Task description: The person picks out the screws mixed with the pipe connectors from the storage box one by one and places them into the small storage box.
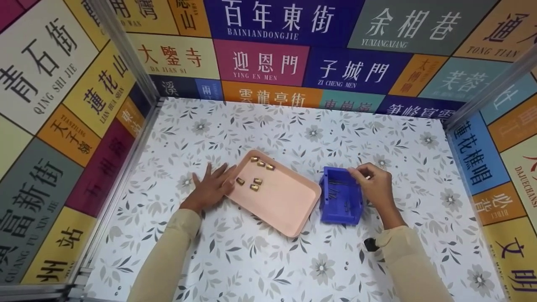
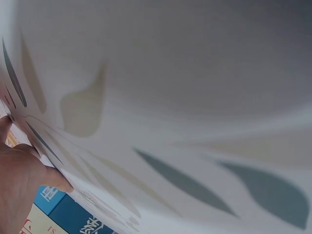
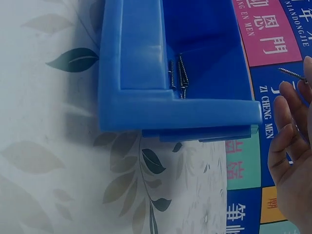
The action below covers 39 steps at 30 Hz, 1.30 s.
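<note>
My left hand (image 1: 209, 188) lies spread beside the pink tray (image 1: 279, 207), its fingers at the tray's left rim. In the left wrist view, part of that left hand (image 2: 22, 180) shows at the lower left edge. Several small brass-coloured pieces (image 1: 254, 187) sit in the upper left part of the tray. To the tray's right stands a blue plastic bin (image 1: 340, 219) with several dark screws (image 1: 333, 193) inside. Over the bin's right rim, my right hand (image 1: 375, 184) pinches one screw (image 3: 291, 73) between thumb and fingertips; its tip points out from the fingers.
The table (image 1: 235, 264) wears a white leaf-patterned cover. Panels printed with coloured street names, such as the back panel (image 1: 260, 63), rise at the back and both sides. Metal frame posts (image 1: 130, 50) stand at the corners. A dark watch-like item (image 1: 371, 244) sits by the right cuff.
</note>
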Each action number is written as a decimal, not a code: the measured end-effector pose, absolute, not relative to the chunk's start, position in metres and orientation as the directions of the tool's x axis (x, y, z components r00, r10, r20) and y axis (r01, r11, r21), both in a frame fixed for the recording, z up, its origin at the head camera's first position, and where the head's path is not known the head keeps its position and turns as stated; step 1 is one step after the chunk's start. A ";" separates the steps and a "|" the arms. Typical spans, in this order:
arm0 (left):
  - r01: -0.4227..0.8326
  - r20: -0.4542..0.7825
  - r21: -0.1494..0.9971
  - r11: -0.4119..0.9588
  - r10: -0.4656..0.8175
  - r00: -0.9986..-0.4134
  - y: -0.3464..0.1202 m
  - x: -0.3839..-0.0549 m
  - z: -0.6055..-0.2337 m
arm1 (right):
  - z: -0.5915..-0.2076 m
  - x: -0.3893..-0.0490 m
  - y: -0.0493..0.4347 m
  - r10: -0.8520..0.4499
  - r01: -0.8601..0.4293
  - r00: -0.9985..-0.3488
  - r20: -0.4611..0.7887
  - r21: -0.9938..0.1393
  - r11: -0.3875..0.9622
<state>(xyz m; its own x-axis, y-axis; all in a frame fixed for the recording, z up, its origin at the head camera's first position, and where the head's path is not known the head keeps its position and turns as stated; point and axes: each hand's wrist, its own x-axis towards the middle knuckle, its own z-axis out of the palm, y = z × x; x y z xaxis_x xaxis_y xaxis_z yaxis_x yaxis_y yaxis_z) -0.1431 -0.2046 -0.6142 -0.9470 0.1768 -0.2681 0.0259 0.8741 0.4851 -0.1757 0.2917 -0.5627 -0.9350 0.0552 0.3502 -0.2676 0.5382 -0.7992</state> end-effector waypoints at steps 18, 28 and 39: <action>0.056 -0.244 0.506 0.861 0.205 -0.948 -0.207 -0.146 -0.616 | -0.564 -0.176 0.299 0.035 -0.268 -0.940 0.340 -0.797 0.542; 0.047 -0.266 0.494 0.868 0.202 -0.943 -0.205 -0.148 -0.614 | -0.563 -0.173 0.293 0.076 -0.261 -0.934 0.349 -0.811 0.523; 0.030 -0.269 0.544 0.838 0.208 -0.941 -0.208 -0.148 -0.612 | -0.578 -0.180 0.314 0.075 -0.226 -0.948 0.308 -0.823 0.521</action>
<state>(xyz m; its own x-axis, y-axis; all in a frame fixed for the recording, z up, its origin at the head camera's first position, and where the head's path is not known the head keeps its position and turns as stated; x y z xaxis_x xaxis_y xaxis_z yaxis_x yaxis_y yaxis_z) -0.1484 -0.2076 -0.6122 -0.9406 0.2077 -0.2685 0.0298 0.8384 0.5442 -0.1802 0.3136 -0.5778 -0.9484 0.0755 0.3079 -0.2256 0.5215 -0.8229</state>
